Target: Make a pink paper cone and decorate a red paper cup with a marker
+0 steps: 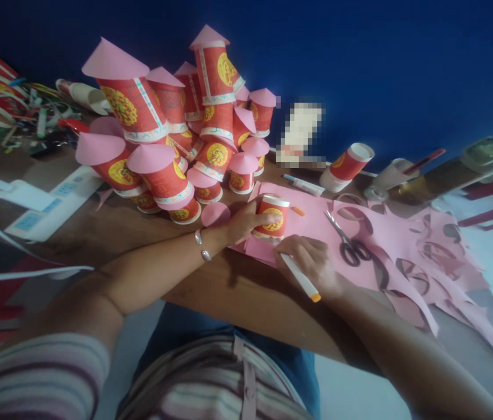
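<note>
My left hand (245, 223) is closed around a red paper cup (273, 205) with a yellow emblem, its thumb lying across the front. Below and to the right of the cup, my right hand (314, 262) grips a white marker (297, 274) with an orange back end. The marker's tip is near the cup's lower edge, but fingers hide it, so contact cannot be made out. An orange cap (298, 210) lies just right of the cup on pink paper (311, 216). Open-bladed scissors (348, 240) rest on the paper further right.
Stacked red cups with pink cone tops (152, 169) stand at the back left. A power strip (49, 204) with a white cable lies left. Other cups (346, 166) and a marker (303, 185) are behind the paper. Cut pink scraps (430, 262) spread rightward over the wooden table (211, 286).
</note>
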{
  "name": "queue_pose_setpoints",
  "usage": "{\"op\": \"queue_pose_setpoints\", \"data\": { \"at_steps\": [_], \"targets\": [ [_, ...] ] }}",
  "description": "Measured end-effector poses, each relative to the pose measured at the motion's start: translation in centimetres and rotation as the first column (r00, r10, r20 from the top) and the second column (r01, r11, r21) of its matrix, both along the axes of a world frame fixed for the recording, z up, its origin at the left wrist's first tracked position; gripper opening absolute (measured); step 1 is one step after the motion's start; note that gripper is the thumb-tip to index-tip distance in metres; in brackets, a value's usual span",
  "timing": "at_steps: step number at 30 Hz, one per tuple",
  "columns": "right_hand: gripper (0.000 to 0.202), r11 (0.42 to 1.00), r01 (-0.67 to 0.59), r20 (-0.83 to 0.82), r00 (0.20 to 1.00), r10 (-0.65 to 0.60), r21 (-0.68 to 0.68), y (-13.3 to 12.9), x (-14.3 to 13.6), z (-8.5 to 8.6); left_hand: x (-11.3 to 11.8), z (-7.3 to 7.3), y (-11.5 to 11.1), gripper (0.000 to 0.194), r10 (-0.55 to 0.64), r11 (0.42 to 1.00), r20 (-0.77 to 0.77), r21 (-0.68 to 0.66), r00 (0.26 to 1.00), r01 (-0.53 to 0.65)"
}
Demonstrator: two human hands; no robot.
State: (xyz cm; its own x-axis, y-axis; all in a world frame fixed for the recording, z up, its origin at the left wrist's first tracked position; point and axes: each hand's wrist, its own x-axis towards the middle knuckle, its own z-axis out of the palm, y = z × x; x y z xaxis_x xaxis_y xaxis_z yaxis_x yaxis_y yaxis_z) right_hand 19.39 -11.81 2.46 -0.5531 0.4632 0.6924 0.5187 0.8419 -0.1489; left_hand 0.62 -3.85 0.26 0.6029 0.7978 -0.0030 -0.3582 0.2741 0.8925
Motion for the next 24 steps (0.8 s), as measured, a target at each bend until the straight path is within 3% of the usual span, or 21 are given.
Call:
{"op": "queue_pose_setpoints", "data": {
  "at_steps": [8,24],
  "targets": [
    [0.014,1.0,-0.005,-0.014,1.0,0.005,-0.002,0.23,0.19,-0.46,-0.1,-0.71,0.16,0.046,0.019,1.0,-0.026,0.005,0.999,-0.019],
    [0.016,0.999,0.037,-0.023,0.999,-0.037,0.026,0.19,0.1,-0.27,0.02,-0.6,0.12,0.049,0.053,0.998,-0.051,-0.015,0.997,-0.054]
  ]
}}
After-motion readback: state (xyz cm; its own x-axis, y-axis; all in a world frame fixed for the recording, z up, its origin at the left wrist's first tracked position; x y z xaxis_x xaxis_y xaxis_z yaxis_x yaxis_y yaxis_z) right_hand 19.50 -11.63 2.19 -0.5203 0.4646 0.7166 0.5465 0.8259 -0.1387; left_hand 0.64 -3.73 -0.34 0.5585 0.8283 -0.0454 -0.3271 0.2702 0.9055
